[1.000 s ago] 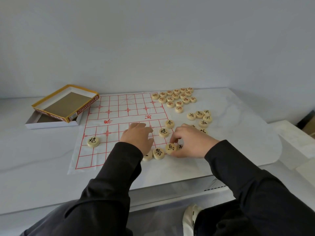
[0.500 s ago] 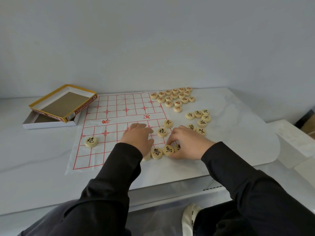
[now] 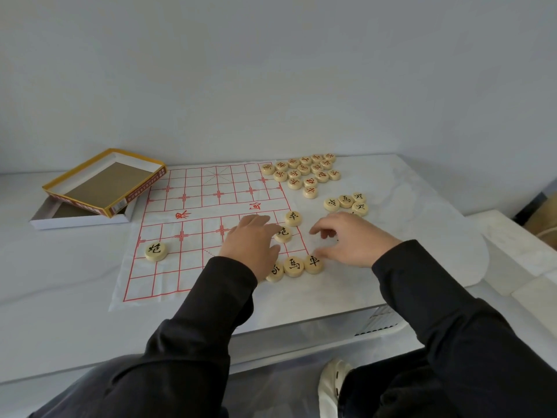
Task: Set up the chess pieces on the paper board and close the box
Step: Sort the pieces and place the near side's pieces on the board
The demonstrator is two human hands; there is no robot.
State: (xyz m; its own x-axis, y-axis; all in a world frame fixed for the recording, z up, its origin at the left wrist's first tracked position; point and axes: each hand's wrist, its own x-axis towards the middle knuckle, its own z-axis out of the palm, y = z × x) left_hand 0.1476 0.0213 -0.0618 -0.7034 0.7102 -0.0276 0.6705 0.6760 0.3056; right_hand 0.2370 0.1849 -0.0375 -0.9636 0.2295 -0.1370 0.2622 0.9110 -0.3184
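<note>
The paper board (image 3: 196, 206) with a red grid lies flat on the white table. Black-lettered wooden discs stand on it: one at the left (image 3: 156, 251), one at the right (image 3: 283, 234), another above it (image 3: 293, 218), and a row of three (image 3: 294, 266) at the near right corner. My left hand (image 3: 251, 241) rests palm down on the board and hides part of that row. My right hand (image 3: 351, 236) hovers just right of the row, fingers apart, holding nothing. The open box (image 3: 81, 215) lies at the far left with its yellow lid (image 3: 104, 179) tilted across it.
A cluster of red-lettered discs (image 3: 304, 171) sits off the board's far right corner. A small group of black-lettered discs (image 3: 346, 203) lies just beyond my right hand. The table's front edge runs under my forearms. A low white ledge (image 3: 518, 245) is at the right.
My right hand has let go of the disc at the right end of the near row and lifted away to the right. That disc now shows fully. My left hand stayed in place.
</note>
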